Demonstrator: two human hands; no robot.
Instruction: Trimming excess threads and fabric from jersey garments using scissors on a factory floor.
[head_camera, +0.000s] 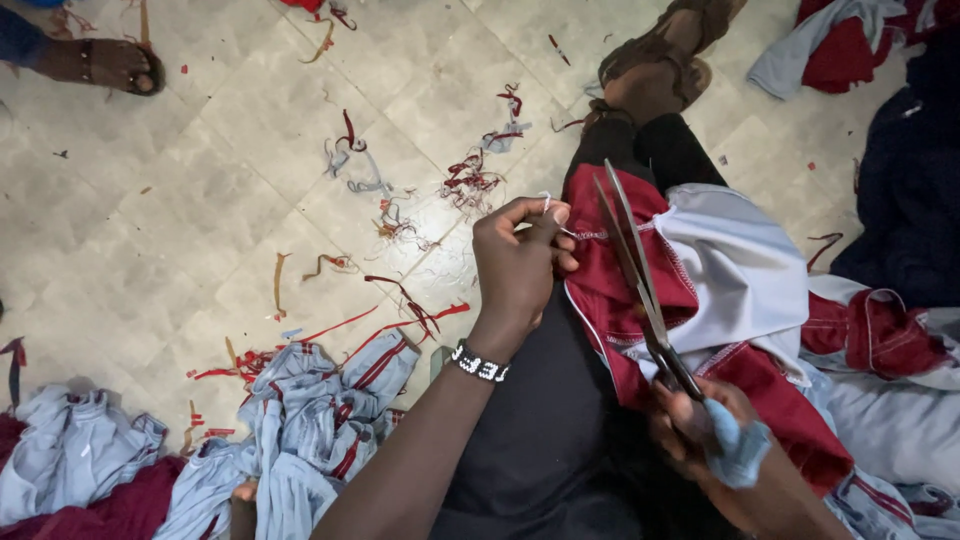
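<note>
A maroon and pale grey garment (700, 290) lies across my lap and right leg. My left hand (520, 262) pinches a thin white thread at the garment's stitched edge, fingers closed on it. My right hand (715, 440) grips the handles of long steel scissors (635, 275), whose blades are slightly parted and point away over the maroon cloth. A beaded bracelet (480, 363) sits on my left wrist. My sandalled foot (660, 65) stretches out on the floor ahead.
Red and grey thread scraps (470, 180) litter the pale tiled floor (160, 230). Heaps of grey-blue and maroon garments (300, 420) lie at the lower left and right (880, 340). Another person's sandalled foot (105, 65) is at the top left. Dark cloth (910, 180) lies far right.
</note>
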